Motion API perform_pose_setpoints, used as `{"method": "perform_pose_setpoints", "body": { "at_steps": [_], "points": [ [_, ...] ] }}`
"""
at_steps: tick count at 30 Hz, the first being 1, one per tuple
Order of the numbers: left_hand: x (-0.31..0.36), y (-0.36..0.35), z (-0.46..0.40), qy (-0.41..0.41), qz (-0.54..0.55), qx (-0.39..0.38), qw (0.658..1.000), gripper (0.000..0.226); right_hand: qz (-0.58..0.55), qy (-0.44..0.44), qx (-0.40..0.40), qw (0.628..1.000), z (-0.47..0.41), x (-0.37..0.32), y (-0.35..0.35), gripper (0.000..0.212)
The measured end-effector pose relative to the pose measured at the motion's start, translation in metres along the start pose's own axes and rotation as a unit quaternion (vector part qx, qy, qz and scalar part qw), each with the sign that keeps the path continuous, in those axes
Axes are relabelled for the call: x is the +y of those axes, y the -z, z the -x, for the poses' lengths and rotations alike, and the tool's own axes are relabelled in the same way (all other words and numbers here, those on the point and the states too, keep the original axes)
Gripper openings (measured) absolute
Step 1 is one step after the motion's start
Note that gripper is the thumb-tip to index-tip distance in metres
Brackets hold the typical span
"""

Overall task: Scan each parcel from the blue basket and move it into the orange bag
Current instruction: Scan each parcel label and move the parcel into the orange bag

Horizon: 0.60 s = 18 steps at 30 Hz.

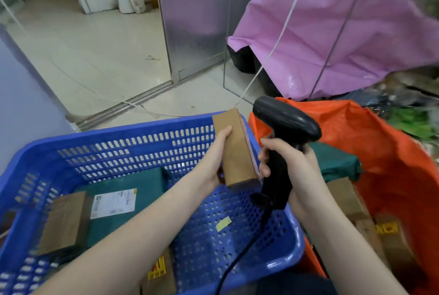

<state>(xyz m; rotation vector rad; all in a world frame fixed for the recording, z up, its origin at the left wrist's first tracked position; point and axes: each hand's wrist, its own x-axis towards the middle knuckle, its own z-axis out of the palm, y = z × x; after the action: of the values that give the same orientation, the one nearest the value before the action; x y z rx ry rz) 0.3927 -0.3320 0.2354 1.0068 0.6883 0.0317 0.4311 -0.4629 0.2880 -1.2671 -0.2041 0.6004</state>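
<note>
- The floor [99, 57] is pale and glossy, with a metal door track running across it on a slant; a silver ribbed panel [194, 14] stands upright at the back, and a white pipe and a power strip lean in the far corner; no desk shows, and everything sits at floor level.
- A pink plastic sheet [344, 33] hangs crumpled at the upper right, with a white cord and a thin dark line crossing in front of it.
- The blue basket [133, 152], with slotted walls and a holed bottom, fills the lower left; inside lie a dark green parcel [140, 183] with a white label on top, a brown box [64, 223] resting on its left edge, another brown box [161, 273] with a yellow tag partly hidden under the left forearm, and a small yellow slip [223, 223] on the bare bottom.
- The orange bag [392, 164] stands open just to the right of the basket, touching its rim; in it lie a green parcel [337, 164] and brown boxes [351, 202], one with a yellow tag, somewhat blurred.
- The black scanner [285, 123] is gripped by the handle in the right hand [292, 161], fingers curled round it; its head tips toward the left, and its cable drops over the basket's rim.
- The brown parcel [235, 150] is held above the basket's right side by the left hand [213, 164], thumb on one face and fingers wrapped behind; it stands nearly upright, just beside the scanner.
</note>
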Motion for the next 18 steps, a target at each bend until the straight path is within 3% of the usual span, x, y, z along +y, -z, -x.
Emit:
{"method": "perform_pose_setpoints", "body": {
  "at_steps": [2,10,14,18],
  "points": [
    [-0.003,-0.029,-0.011,0.021,-0.002,-0.045,0.999,0.067,-0.007,-0.005,0.016,1.0,-0.002,-0.001,0.01,0.02],
    [-0.006,-0.08,-0.048,0.065,0.015,-0.043,0.997,0.073,-0.023,-0.035,0.098,0.994,-0.008,0.001,0.042,0.031],
    [-0.005,-0.074,-0.053,0.06,0.011,-0.053,0.997,0.065,-0.03,-0.064,0.135,0.988,-0.01,0.003,0.047,0.01],
    [-0.002,-0.046,-0.046,0.023,-0.005,-0.039,0.999,0.055,0.009,-0.06,0.11,0.992,-0.011,0.006,0.037,0.006]
  ]
}}
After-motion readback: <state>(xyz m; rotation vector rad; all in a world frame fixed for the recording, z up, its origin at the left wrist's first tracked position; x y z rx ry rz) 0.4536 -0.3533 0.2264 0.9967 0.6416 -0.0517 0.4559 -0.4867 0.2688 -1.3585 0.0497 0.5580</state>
